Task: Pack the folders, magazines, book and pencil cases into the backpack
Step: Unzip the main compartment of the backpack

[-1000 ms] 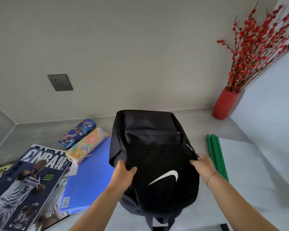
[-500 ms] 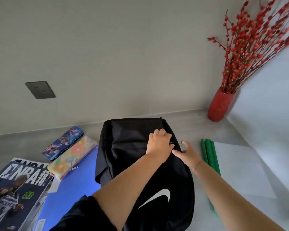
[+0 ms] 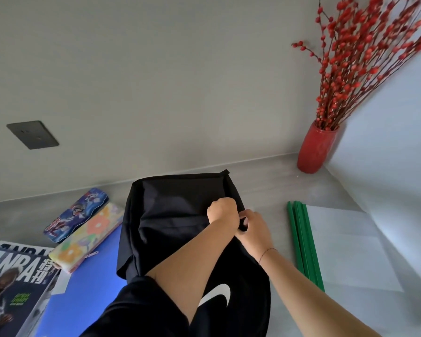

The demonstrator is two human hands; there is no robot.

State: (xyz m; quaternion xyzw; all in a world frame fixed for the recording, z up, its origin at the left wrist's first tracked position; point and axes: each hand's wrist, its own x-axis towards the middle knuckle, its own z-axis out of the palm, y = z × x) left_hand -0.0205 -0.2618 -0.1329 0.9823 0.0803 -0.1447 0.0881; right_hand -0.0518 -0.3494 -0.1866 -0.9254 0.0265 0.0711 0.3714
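Note:
A black backpack with a white swoosh lies flat on the grey desk, still zipped as far as I can see. My left hand reaches across it with curled fingers on its upper right edge. My right hand pinches the black fabric or zipper tab at that same edge. Left of the backpack lie a blue printed pencil case, a floral pencil case, a blue folder and basketball magazines. To the right lie clear folders with green spines.
A red vase with red berry branches stands in the back right corner. A dark wall socket sits on the back wall at left. A pale side wall closes the desk on the right.
My hands left the backpack's sides and went up to its upper right edge, the left arm crossing over the bag. The right hand went from flat on the edge to pinching it.

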